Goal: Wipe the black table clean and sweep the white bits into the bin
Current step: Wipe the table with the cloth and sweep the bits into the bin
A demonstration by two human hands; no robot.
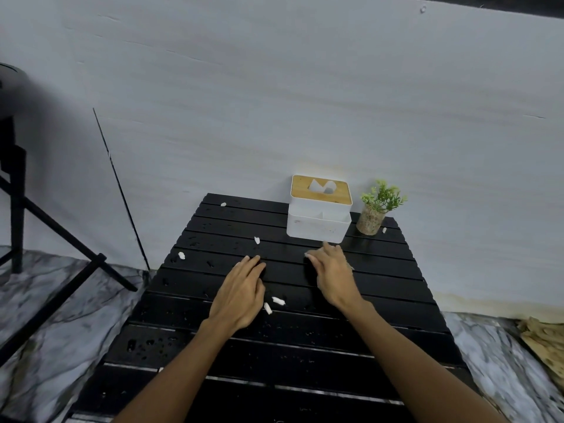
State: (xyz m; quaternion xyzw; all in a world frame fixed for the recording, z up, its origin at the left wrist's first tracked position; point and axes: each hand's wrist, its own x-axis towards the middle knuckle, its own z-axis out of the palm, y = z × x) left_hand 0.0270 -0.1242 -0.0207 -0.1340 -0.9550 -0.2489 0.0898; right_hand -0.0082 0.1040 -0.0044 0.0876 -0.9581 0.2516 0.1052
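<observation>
Across the wet black table, we judge it best to draw a tissue from the tissue box at the far edge, our right hand and left hand both straight-fingered and empty near mid-tabletop, then herd the white bits scattered from between them toward the far-left corner.

We see a black slatted table strewn with white bits, a white box with a tan wooden lid, a green plant, and a grey marbled floor.
</observation>
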